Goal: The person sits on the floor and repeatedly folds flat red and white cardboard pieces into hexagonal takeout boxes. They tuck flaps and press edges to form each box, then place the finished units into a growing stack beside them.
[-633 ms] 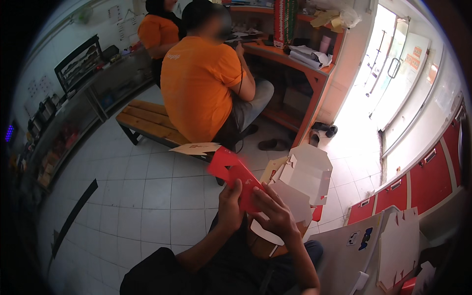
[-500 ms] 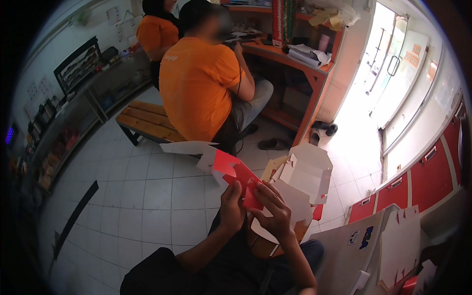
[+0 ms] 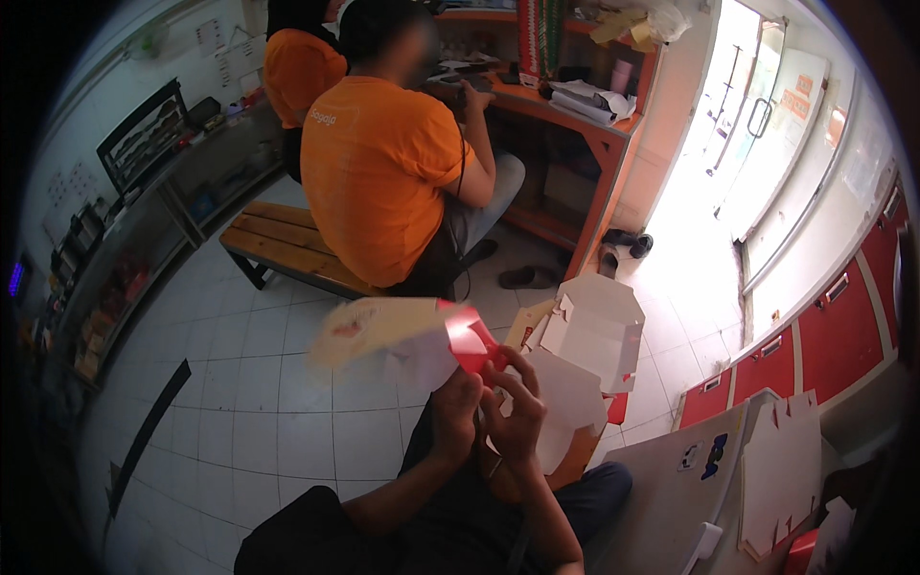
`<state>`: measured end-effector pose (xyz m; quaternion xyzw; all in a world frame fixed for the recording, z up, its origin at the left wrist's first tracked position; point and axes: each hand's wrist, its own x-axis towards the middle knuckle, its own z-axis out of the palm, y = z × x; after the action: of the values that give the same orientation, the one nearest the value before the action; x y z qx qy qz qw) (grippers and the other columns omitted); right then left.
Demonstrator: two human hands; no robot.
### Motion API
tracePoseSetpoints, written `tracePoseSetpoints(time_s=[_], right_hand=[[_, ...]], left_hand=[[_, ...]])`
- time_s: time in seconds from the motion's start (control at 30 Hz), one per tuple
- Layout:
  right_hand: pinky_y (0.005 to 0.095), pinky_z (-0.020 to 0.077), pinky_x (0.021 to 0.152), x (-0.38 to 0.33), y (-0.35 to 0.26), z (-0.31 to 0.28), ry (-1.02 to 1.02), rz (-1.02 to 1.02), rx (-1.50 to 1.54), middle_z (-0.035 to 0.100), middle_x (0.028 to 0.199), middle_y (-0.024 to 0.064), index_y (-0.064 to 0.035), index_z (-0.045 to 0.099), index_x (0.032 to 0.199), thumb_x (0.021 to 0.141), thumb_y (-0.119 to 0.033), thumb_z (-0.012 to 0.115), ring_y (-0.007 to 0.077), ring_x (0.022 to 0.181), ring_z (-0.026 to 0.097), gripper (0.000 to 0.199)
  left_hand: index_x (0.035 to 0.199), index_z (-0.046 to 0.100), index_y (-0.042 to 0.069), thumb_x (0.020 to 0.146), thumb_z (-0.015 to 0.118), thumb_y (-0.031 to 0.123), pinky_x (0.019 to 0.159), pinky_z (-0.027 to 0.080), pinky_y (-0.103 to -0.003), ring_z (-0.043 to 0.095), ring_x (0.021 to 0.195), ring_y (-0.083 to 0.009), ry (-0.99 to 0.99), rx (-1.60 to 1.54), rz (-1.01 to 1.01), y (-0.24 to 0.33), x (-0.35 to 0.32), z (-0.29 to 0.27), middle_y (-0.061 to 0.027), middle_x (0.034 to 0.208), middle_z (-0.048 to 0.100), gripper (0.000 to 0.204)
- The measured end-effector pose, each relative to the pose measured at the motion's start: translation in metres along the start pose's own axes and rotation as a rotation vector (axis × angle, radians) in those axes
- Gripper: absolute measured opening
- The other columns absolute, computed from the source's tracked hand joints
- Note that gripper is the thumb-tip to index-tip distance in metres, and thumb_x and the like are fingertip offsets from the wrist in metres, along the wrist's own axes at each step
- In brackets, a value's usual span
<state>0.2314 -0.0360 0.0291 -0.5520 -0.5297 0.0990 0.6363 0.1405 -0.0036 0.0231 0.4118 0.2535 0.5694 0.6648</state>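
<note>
A part-folded cardboard box (image 3: 468, 337) with red sides is held up in front of my lap. Its cream printed flap sticks out to the left, smeared by motion. My left hand (image 3: 456, 417) is closed at the lower edge of the red side, thumb upward. On the right end of the same side, my right hand (image 3: 516, 407) pinches the red card with bent fingers. Just right of my hands, open white cardboard boxes (image 3: 599, 331) lie stacked on a wooden stool (image 3: 572, 458).
A person in an orange shirt (image 3: 379, 182) sits ahead on a wooden bench (image 3: 278, 230), facing an orange counter (image 3: 613, 144). Another person (image 3: 295, 77) stands beyond. Flat card blanks (image 3: 781, 474) lean at the right, near red drawers (image 3: 834, 331). Dark shoes (image 3: 628, 241) lie by the doorway.
The box has turned in my hands, so its cream printed flap now shows at the left instead of a white edge. My right hand's fingers have curled and shifted slightly left.
</note>
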Motion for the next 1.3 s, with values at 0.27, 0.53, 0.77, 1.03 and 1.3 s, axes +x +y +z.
tracePoseSetpoints(time_s=[0.27, 0.53, 0.77, 1.03, 1.3], right_hand=[[0.034, 0.0473, 0.081, -0.013, 0.001, 0.006, -0.096, 0.145, 0.098, 0.06, 0.102, 0.0137, -0.0069, 0.063, 0.125, 0.095, -0.008, 0.054, 0.0264, 0.09, 0.06, 0.031], [0.0303, 0.0438, 0.069, -0.035, 0.023, 0.007, -0.492, 0.425, 0.197, 0.054, 0.091, 0.0064, -0.0106, 0.068, 0.117, 0.084, -0.022, 0.076, 0.0162, 0.075, 0.051, 0.036], [0.0273, 0.0416, 0.07, -0.048, 0.019, 0.012, -0.512, 0.454, 0.189, 0.052, 0.092, 0.002, -0.0061, 0.069, 0.111, 0.08, -0.023, 0.08, 0.0122, 0.079, 0.05, 0.037], [0.0307, 0.0437, 0.083, -0.052, 0.035, 0.008, -0.617, 0.371, 0.328, 0.056, 0.1, 0.0072, -0.0047, 0.07, 0.113, 0.083, -0.023, 0.077, 0.0186, 0.093, 0.054, 0.036], [0.0432, 0.0444, 0.095, -0.04, -0.01, 0.013, -0.421, -0.229, -0.268, 0.061, 0.114, 0.011, -0.0057, 0.063, 0.115, 0.062, -0.046, 0.086, 0.0284, 0.106, 0.06, 0.071]], left_hand=[[0.111, 0.064, -0.001, 0.102, 0.051, 0.017, 0.071, 0.047, -0.023, 0.057, 0.076, -0.0066, -0.245, 0.804, -0.126, 0.05, -0.011, -0.066, -0.0033, 0.087, 0.067, 0.024], [0.121, 0.061, 0.001, 0.099, 0.052, 0.012, 0.066, 0.047, -0.023, 0.057, 0.069, -0.006, -0.305, 0.89, -0.422, 0.065, -0.035, -0.099, -0.0043, 0.079, 0.066, 0.027], [0.139, 0.05, 0.006, 0.094, 0.052, 0.007, 0.055, 0.042, -0.023, 0.053, 0.051, -0.0075, -0.236, 0.858, -0.366, 0.055, -0.029, -0.105, -0.0035, 0.06, 0.06, 0.045], [0.15, 0.034, 0.01, 0.092, 0.055, 0.011, 0.055, 0.041, -0.023, 0.053, 0.047, -0.0096, -0.388, 0.982, -0.209, 0.07, -0.022, -0.084, -0.0046, 0.05, 0.055, 0.062], [0.151, 0.032, 0.009, 0.095, 0.056, 0.014, 0.064, 0.048, -0.023, 0.064, 0.06, -0.0119, -0.481, 0.873, -0.387, 0.086, 0.006, -0.073, -0.0078, 0.064, 0.067, 0.061]])
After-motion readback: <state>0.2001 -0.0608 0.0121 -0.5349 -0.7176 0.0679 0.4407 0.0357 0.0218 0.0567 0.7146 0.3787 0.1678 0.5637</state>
